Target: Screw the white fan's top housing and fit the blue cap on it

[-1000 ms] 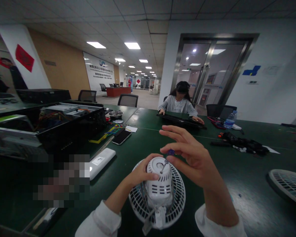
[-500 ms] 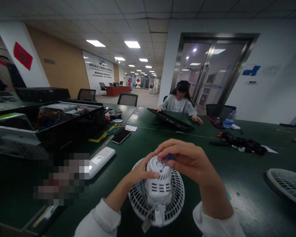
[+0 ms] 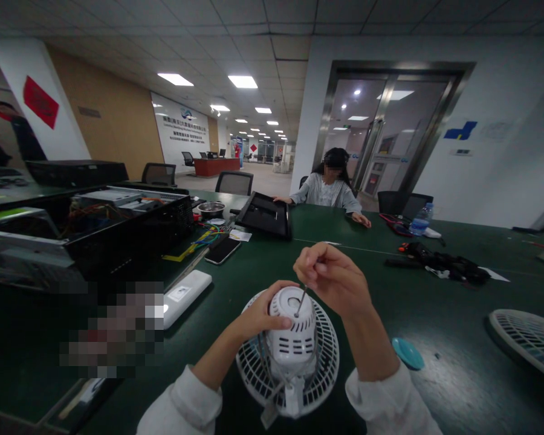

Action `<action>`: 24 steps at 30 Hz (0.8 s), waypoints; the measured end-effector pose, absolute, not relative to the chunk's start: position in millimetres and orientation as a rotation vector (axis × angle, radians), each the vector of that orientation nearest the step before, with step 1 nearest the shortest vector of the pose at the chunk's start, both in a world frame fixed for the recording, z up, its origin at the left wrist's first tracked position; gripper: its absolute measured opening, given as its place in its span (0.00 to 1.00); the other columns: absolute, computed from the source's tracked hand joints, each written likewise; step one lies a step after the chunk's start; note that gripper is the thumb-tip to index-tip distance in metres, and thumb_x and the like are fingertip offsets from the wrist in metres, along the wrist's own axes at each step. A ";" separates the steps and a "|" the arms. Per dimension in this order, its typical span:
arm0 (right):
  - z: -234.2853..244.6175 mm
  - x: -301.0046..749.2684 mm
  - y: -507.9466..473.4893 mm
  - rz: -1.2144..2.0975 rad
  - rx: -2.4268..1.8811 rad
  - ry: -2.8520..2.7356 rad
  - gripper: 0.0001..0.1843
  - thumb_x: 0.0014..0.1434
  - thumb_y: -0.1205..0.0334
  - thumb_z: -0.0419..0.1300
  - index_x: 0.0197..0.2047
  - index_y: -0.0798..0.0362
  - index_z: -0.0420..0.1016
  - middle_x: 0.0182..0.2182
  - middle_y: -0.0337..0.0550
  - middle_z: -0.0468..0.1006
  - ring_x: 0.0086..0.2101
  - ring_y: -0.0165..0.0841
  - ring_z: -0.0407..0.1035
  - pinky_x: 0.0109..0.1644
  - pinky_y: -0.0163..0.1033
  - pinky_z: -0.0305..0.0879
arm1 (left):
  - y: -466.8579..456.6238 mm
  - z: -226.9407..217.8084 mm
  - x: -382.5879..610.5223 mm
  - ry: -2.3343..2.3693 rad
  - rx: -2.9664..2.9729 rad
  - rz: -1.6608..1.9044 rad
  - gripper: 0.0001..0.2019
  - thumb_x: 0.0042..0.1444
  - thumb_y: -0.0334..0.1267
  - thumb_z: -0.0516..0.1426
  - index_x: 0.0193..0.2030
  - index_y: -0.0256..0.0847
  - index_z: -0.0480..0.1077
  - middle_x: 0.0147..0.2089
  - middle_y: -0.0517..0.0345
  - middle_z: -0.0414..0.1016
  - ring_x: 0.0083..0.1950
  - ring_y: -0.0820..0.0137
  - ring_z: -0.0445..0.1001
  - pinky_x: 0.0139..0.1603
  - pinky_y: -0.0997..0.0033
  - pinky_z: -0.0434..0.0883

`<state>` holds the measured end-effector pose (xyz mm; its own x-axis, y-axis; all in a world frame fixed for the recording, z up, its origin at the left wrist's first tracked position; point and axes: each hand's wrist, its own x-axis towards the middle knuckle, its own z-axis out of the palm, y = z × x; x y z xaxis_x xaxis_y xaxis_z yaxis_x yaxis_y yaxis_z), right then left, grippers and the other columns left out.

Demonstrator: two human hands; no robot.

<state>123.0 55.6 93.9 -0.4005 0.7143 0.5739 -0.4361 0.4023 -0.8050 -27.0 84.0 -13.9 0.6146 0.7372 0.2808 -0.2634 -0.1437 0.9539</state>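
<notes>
A small white fan lies grille-down on the green table right in front of me, its motor housing pointing up. My left hand is closed round the left side of the housing. My right hand is a fist round the handle of a small screwdriver. Its metal shaft slants down and its tip sits on the top of the housing.
A teal round cap lies right of my arm, and a second fan grille sits at the far right. To the left are a white flat device, a phone and an open computer case. A person across the table tilts a black monitor.
My right hand went from open fingers over the housing to a fist round the screwdriver and drew up and left. The person opposite raised the monitor off the table.
</notes>
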 end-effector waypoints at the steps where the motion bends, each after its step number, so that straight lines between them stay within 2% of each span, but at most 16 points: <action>1: 94.6 122.3 55.9 1.278 -0.263 -1.510 0.03 0.48 0.63 0.53 0.28 0.53 0.66 0.19 0.33 0.58 0.19 0.26 0.53 0.24 0.36 0.53 | 83.5 -12.9 -27.0 0.421 1.476 0.913 0.34 0.35 0.46 0.67 0.51 0.42 0.62 0.45 0.56 0.68 0.46 0.63 0.67 0.49 0.64 0.63; 6: 97.3 121.4 55.9 1.333 -0.208 -1.400 0.04 0.47 0.67 0.49 0.23 0.51 0.61 0.17 0.31 0.52 0.18 0.25 0.48 0.28 0.39 0.57 | 82.5 -11.3 -27.3 0.411 1.482 0.920 0.35 0.35 0.46 0.67 0.51 0.42 0.61 0.45 0.56 0.68 0.46 0.63 0.67 0.48 0.65 0.63; 11: 96.7 120.9 55.2 1.484 -0.109 -1.327 0.06 0.49 0.69 0.48 0.23 0.53 0.63 0.17 0.32 0.51 0.18 0.24 0.46 0.21 0.30 0.48 | 82.4 -10.4 -27.2 0.413 1.477 0.911 0.35 0.34 0.47 0.67 0.50 0.40 0.62 0.43 0.56 0.68 0.44 0.64 0.67 0.46 0.67 0.63; 16: 96.2 119.4 55.0 1.572 -0.044 -1.257 0.07 0.49 0.71 0.50 0.23 0.54 0.66 0.17 0.32 0.52 0.18 0.23 0.47 0.21 0.29 0.47 | 81.8 -9.2 -27.1 0.413 1.472 0.908 0.35 0.34 0.47 0.67 0.51 0.39 0.62 0.43 0.56 0.68 0.44 0.64 0.67 0.46 0.67 0.62; 20: 94.9 125.1 56.6 1.515 -0.063 -1.332 0.09 0.50 0.70 0.51 0.26 0.54 0.71 0.18 0.34 0.59 0.20 0.24 0.56 0.24 0.31 0.53 | 82.2 -10.7 -26.6 0.411 1.454 0.913 0.34 0.34 0.46 0.67 0.50 0.40 0.62 0.44 0.56 0.68 0.45 0.63 0.67 0.47 0.66 0.62; 24: 96.4 141.4 55.0 1.220 -0.269 -1.648 0.15 0.55 0.70 0.50 0.40 0.53 0.76 0.30 0.42 0.75 0.34 0.30 0.68 0.38 0.37 0.62 | 82.8 -12.8 -26.9 0.399 1.442 0.896 0.36 0.35 0.46 0.67 0.52 0.41 0.61 0.47 0.54 0.68 0.47 0.61 0.67 0.48 0.64 0.63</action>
<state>141.4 55.0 96.4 -0.4524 0.6714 0.5870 -0.3656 0.4608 -0.8087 -26.9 82.8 -12.8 0.6294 0.7278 0.2724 -0.2844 -0.1105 0.9523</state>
